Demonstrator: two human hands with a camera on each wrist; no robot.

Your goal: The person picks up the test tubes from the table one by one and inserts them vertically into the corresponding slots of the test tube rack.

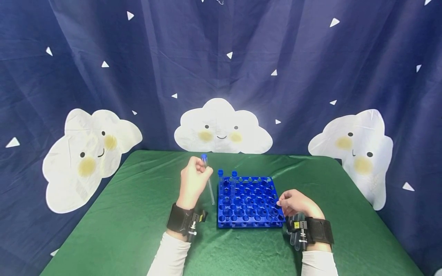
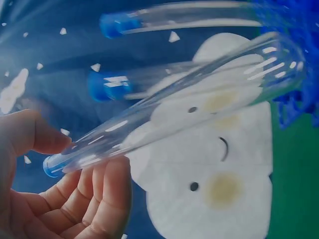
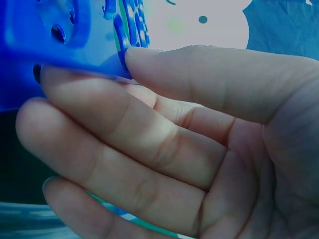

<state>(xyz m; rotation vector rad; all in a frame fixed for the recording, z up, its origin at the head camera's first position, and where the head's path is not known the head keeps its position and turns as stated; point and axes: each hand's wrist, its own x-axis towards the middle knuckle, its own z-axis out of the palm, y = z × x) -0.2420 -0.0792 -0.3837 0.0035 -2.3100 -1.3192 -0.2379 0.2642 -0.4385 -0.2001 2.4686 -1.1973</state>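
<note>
Near its blue-capped end, my left hand (image 1: 193, 183) pinches a clear test tube (image 1: 210, 187) between thumb and fingers. The tube slants down, left of a blue test tube rack (image 1: 250, 224); in the left wrist view its rounded end overlaps the rack. Two more capped tubes, one with its cap (image 1: 220, 172) at the back left corner and one with its cap (image 1: 234, 174) just right of it, stand upright in the rack. My right hand (image 1: 299, 203) grips the rack's right edge, thumb (image 3: 164, 64) on top and fingers underneath.
Several clear tubes (image 1: 295, 240) lie on the green-covered table (image 1: 145, 230) under my right wrist, partly hidden by it. Behind the table hangs a dark blue curtain (image 1: 217, 76) with white clouds. Most of the rack's holes hold no tube.
</note>
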